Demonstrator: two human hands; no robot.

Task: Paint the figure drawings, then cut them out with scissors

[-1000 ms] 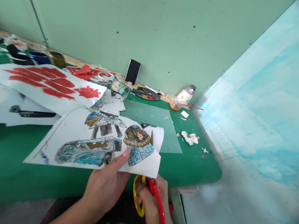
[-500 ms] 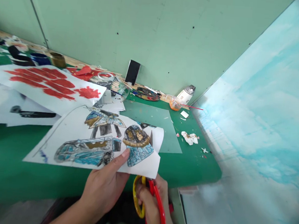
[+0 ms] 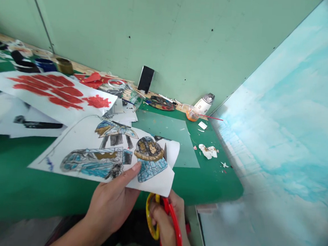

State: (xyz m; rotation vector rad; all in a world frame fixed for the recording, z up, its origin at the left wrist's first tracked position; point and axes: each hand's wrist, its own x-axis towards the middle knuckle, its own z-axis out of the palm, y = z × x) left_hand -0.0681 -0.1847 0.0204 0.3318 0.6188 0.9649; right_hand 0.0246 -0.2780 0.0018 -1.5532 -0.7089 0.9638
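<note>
My left hand [image 3: 112, 202] pinches the lower edge of a white paper sheet [image 3: 77, 139], thumb on top and fingers beneath. Coloured drawings in blue, brown and black cover the sheet, among them a domed shape [image 3: 150, 158] just right of my thumb. Below the sheet's right end, my right hand [image 3: 167, 222] is wrapped round scissors [image 3: 177, 224] with one red and one yellow handle loop. A dark blade tip shows above the paper beside the domed drawing; the rest of the blades is hidden under the sheet.
On the green table [image 3: 216, 184] lie a sheet with red paint [image 3: 50, 87], a translucent mat [image 3: 177, 135], and crumpled white paper [image 3: 208, 151]. Along the wall stand a phone [image 3: 146, 79], paint jars [image 3: 64, 66], a palette [image 3: 161, 103], an orange cup [image 3: 192, 114] and a white bottle [image 3: 204, 103].
The held sheet has tilted slightly, its left corner rising and its lower right corner dipping a little. My left hand has shifted slightly left; my right hand stays almost in place on the scissors.
</note>
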